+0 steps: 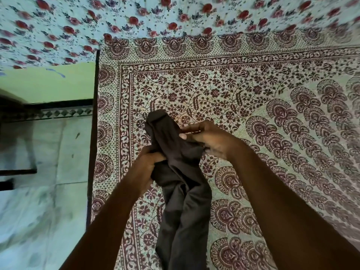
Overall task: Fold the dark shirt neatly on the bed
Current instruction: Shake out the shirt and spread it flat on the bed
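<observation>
Shirt: the dark brown-grey cloth shirt (181, 182) is bunched and lifted above the bed, its upper part gathered between both hands and the rest hanging down in long folds toward the bottom edge of the view.
Left hand: the left hand (151, 162) has its grip closed on the shirt, fingers curled round a fistful of cloth on the garment's left side.
Right hand: the right hand (211, 141) pinches the shirt higher up on its right side, thumb on the near face of the cloth and fingers curled behind it.
Bed: the bed (253, 98) is covered with a cream sheet printed in maroon flowers, vines and fan shapes with a patterned border; a dark frame edge (93, 133) runs down its left side.
Far cloth: a pale blue fabric with red roses (136, 18) lies along the top of the view, beyond the printed sheet.
Floor: pale tiled floor (44, 191) shows left of the bed, below a green wall (48, 82) with a dark skirting strip.
</observation>
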Demonstrator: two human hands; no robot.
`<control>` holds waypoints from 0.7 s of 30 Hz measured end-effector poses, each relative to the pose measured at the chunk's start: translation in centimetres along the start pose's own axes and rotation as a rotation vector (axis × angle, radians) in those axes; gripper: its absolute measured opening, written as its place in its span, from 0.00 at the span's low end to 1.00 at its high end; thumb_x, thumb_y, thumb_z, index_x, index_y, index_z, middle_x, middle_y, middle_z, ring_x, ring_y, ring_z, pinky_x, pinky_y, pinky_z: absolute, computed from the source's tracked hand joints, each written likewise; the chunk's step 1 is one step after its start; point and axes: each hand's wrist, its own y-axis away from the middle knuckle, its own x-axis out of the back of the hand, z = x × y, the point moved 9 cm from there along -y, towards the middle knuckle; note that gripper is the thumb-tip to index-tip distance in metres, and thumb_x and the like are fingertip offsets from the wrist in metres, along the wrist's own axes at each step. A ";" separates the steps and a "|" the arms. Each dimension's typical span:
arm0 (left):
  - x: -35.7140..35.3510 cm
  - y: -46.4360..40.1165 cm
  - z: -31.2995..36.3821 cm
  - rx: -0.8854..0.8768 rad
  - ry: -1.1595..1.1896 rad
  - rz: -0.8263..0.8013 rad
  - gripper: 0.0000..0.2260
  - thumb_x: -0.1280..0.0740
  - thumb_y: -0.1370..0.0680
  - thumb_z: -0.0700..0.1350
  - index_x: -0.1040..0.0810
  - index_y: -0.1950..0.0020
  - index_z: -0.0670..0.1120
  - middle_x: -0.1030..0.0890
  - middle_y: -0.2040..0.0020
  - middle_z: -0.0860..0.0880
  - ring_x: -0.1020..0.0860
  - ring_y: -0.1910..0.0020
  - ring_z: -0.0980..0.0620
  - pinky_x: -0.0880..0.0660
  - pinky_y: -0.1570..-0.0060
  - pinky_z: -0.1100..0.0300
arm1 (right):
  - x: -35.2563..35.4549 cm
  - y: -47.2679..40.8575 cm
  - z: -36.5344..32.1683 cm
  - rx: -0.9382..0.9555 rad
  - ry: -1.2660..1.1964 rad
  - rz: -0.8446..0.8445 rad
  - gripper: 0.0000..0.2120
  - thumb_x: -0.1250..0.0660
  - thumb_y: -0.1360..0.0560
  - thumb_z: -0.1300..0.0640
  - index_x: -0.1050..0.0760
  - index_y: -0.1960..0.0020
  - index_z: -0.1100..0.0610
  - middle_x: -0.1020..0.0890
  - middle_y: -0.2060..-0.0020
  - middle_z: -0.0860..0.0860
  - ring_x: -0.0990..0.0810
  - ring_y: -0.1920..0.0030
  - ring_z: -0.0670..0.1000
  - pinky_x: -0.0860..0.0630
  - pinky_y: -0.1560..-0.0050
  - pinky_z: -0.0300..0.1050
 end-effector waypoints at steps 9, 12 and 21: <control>-0.3 9.4 6.1 -0.232 -0.381 0.365 0.12 0.36 0.15 0.44 0.18 0.55 0.44 0.17 0.63 0.50 0.20 0.65 0.54 0.25 0.67 0.66 | 0.4 11.5 -5.6 0.388 -0.338 0.105 0.12 0.36 0.18 0.66 0.27 0.57 0.52 0.18 0.58 0.48 0.20 0.54 0.48 0.23 0.54 0.49; -0.2 12.4 7.6 -0.252 -0.217 0.335 0.13 0.35 0.17 0.36 0.18 0.52 0.53 0.14 0.63 0.57 0.17 0.58 0.57 0.21 0.57 0.67 | -0.9 15.7 -6.2 0.409 -0.388 0.132 0.10 0.36 0.17 0.61 0.29 0.56 0.52 0.17 0.54 0.50 0.18 0.51 0.51 0.20 0.52 0.47; -3.7 24.0 7.7 0.146 -0.466 -0.285 0.32 0.13 0.39 0.41 0.18 0.37 0.43 0.13 0.42 0.45 0.14 0.43 0.44 0.18 0.40 0.48 | -3.0 29.0 -7.6 0.419 -0.107 0.453 0.22 0.21 0.28 0.63 0.24 0.41 0.49 0.15 0.44 0.52 0.15 0.43 0.55 0.16 0.44 0.56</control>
